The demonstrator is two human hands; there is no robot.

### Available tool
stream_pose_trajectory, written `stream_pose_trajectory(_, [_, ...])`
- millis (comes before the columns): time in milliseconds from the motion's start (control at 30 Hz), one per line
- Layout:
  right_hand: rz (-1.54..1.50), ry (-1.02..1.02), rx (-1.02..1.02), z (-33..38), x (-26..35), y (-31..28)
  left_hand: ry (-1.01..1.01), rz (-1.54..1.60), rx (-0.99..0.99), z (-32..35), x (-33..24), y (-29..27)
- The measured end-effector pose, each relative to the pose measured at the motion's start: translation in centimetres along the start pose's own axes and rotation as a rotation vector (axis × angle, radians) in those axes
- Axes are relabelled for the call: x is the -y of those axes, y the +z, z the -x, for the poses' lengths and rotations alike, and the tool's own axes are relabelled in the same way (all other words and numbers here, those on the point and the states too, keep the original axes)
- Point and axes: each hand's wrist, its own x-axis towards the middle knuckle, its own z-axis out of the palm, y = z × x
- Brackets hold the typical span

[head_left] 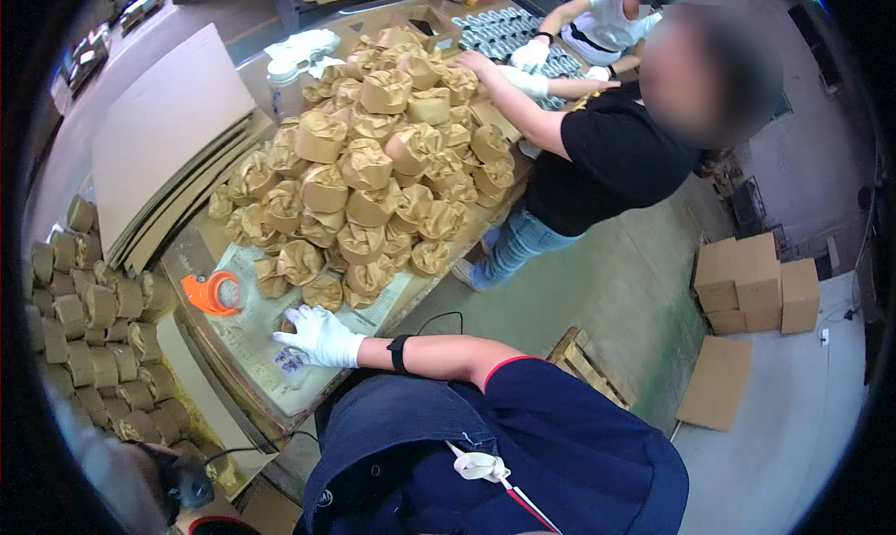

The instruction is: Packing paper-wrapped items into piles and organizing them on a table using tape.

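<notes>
My right hand [322,339], in a white glove, rests at the near end of the table with its fingers curled down over something small and brown, mostly hidden beneath them. Purple marks show by its fingertips. Just beyond it lies an orange tape dispenser [213,293] with a roll of tape. A tall heap of round pieces wrapped in brown paper [364,166] rises in front of that hand. At the lower left, my left hand [105,460] is a pale smear near the rim, its fingers unreadable.
Flat cardboard sheets [173,129] lean at the table's left. Many brown-wrapped rolls [98,316] are stacked beyond. A co-worker in black [607,152] reaches to the heap; another in white [607,21] stands by metal parts [499,33]. Cartons [747,283] and a pallet [593,372] are at right.
</notes>
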Motion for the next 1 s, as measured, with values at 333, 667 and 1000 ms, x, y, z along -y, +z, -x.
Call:
stream_pose_trajectory(333, [-0.041, -0.021, -0.098, 0.4, -0.3, 0.4, -0.041, -0.002, 0.061, -1.4, 1.4, 2.7])
stream_pose_trajectory(667, [-0.067, -0.081, -0.189, 0.4, -0.6, 0.6, -0.094, -0.010, 0.090, -1.4, 3.7, 4.5])
stream_pose_trajectory(1000, [-0.057, -0.060, -0.155, 0.5, -0.8, 1.1, -0.138, -0.046, 0.119, -1.0, 3.8, 4.6])
